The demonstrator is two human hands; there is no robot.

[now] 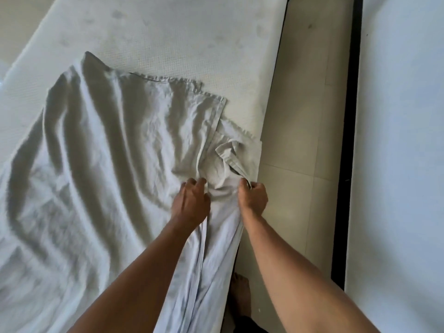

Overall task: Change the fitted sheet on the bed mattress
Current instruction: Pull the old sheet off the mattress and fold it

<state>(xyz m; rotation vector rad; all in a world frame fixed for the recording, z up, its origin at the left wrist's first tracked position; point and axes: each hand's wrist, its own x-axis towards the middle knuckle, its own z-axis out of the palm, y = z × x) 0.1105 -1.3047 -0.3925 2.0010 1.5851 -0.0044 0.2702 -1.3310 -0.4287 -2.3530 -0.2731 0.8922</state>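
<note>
White fitted sheet (108, 164) rumpled on mattress (192, 44) | left hand (192, 203) grips fold | right hand (252, 198) pinches hem near edge

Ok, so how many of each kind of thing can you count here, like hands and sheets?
Hands: 2, the left hand and the right hand, both gripping the sheet
White sheet: 1
Mattress: 1
Bare foot: 1
White slab on the right, cannot tell what it is: 1
Total: 6
</note>
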